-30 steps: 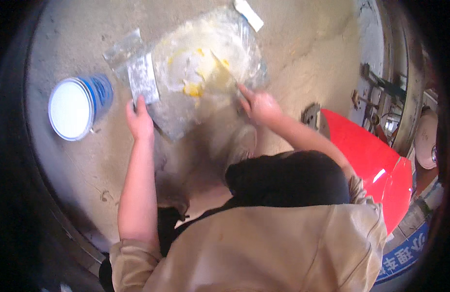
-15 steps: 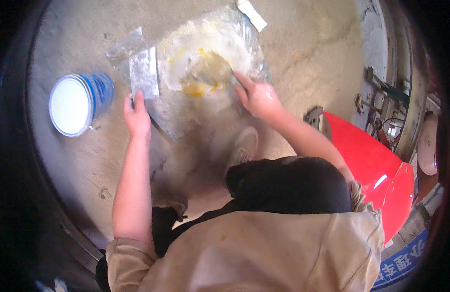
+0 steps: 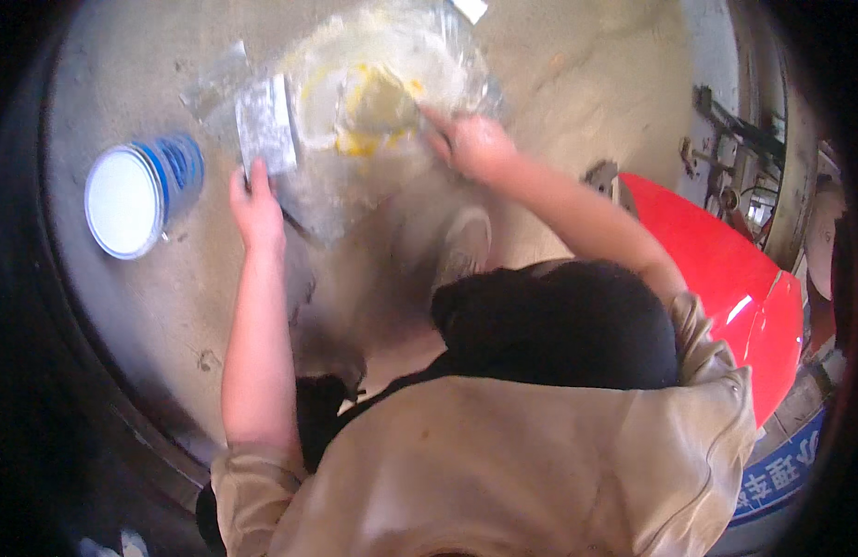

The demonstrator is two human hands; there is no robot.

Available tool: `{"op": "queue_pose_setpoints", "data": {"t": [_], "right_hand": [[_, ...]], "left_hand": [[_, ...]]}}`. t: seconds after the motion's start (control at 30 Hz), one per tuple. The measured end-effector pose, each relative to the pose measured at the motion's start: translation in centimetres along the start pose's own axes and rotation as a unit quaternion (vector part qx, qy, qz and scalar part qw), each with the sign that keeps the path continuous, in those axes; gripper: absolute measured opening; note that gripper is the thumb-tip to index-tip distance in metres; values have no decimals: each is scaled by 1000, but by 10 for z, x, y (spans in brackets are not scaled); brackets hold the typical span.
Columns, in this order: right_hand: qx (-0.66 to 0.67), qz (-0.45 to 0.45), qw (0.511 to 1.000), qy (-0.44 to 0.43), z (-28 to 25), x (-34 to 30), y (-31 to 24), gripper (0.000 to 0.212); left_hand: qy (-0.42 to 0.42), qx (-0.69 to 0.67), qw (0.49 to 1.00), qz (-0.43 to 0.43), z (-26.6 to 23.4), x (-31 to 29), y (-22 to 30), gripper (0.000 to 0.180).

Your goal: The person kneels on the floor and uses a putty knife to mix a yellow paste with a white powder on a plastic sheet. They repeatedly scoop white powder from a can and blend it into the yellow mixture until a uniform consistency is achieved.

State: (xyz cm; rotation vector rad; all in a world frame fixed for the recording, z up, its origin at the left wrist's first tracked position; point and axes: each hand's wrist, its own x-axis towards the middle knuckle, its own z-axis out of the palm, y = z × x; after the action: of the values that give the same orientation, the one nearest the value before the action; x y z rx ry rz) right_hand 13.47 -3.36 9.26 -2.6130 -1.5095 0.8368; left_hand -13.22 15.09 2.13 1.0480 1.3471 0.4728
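Observation:
A flat grey-white metal spreader (image 3: 266, 123) is pinched in my left hand (image 3: 256, 212), its plate over the left edge of the mixing board. My right hand (image 3: 482, 148) grips a second putty spreader (image 3: 384, 104), whose putty-coloured blade lies on the board and points left. Beneath the blade spreads pale filler putty (image 3: 319, 79) with yellow streaks (image 3: 356, 146) around it. The grey, smeared mixing board (image 3: 329, 212) rests on the concrete floor in front of my feet. My right fingers hide most of that spreader's grip.
A blue tin (image 3: 180, 167) with a white lid is left of my left hand. At right stands a glossy red car body panel (image 3: 716, 269). A white tube end (image 3: 470, 9) shows beyond the board. My shoe (image 3: 466, 243) is close to the board's near side.
The whole view has shifted slightly, with the board and both hands higher and further left in it. Both hands keep their holds, and a yellow spot now shows beyond the right spreader's blade.

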Motion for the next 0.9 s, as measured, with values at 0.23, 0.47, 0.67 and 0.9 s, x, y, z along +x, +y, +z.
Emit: {"op": "queue_pose_setpoints", "data": {"t": [0.23, 0.47, 0.67, 0.9], "right_hand": [[289, 94, 952, 30, -6, -35, 15, 41], [576, 303, 748, -127, -14, -70, 18, 41], [740, 332, 553, -189, 43, -97, 21, 38], [844, 298, 418, -157, 79, -67, 23, 32]], "left_hand": [[7, -10, 1000, -22, -5, 5, 1, 42], [33, -15, 999, -7, -3, 4, -12, 36], [14, 44, 999, -8, -8, 10, -13, 30], [20, 16, 1000, -12, -7, 7, -17, 26]]}}
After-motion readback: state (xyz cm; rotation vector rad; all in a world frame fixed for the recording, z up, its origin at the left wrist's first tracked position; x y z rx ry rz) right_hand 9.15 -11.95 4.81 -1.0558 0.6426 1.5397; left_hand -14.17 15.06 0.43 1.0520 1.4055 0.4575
